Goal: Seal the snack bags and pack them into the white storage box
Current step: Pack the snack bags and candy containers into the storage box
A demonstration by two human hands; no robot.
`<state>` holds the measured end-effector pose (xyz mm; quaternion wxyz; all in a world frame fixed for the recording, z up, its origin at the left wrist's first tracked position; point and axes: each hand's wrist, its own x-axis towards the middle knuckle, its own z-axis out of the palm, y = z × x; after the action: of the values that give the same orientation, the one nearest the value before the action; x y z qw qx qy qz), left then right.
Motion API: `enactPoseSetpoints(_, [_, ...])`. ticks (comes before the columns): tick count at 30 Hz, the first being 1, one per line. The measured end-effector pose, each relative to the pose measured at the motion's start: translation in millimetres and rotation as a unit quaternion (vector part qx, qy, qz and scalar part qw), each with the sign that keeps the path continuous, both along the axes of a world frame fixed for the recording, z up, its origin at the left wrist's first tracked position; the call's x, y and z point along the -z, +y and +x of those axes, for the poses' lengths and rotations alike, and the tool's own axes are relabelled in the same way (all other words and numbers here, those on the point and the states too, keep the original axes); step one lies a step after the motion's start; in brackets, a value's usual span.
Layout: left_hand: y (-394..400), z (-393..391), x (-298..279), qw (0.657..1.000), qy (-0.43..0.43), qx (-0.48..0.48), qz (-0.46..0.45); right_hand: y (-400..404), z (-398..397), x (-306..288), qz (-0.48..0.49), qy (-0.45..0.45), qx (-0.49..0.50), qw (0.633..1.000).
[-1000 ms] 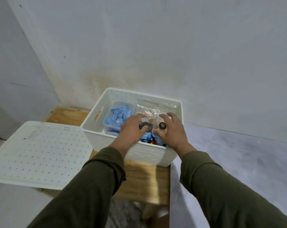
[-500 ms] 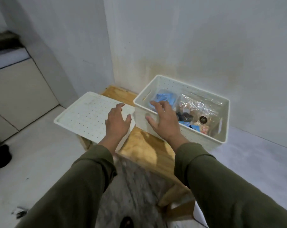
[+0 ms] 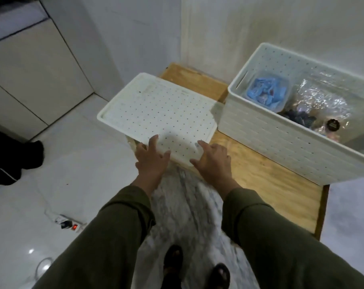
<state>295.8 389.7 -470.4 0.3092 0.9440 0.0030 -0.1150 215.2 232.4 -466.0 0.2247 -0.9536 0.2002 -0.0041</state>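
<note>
The white storage box stands on the right of a low wooden table. Inside it lie a clear bag of blue-wrapped snacks and a clear bag of mixed snacks with a round black sticker. The box's white perforated lid lies flat on the table's left end, overhanging the floor. My left hand and my right hand rest at the lid's near edge, fingers spread over it. Neither hand has closed around it.
A white wall runs behind the table. On the white floor tiles at the left lies a power strip with a lit red switch, its cable trailing. A dark object sits at the far left. My sandalled feet stand below.
Both hands have left the bags in the box and moved left to the lid's near edge. The view has swung left and down.
</note>
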Motion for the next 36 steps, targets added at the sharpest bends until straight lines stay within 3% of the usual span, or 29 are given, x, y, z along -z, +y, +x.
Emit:
enactPoseSetpoints(5, [-4,16,10,0.993,0.083,0.013,-0.088,8,8,22,-0.040,0.028,0.015,0.999])
enactPoseSetpoints(17, [4,30,1,0.976,0.111,-0.106,-0.156,23,22,12,-0.022,0.075,0.040,0.996])
enactPoseSetpoints(23, [17,28,-6,0.927,0.154,-0.165,-0.301,35,31,4,0.038,0.073,0.071,0.994])
enactPoseSetpoints(27, [24,31,-18,0.888,0.166,-0.188,-0.387,40,39,-8,0.174,0.053,0.085,0.980])
enactPoseSetpoints(30, [32,34,-32,0.864,0.184,-0.186,-0.429,45,47,-24,0.210,0.032,0.085,0.973])
enactPoseSetpoints(36, [41,44,-83,0.896,0.105,-0.125,-0.414,48,63,-68,0.177,-0.005,0.061,0.982])
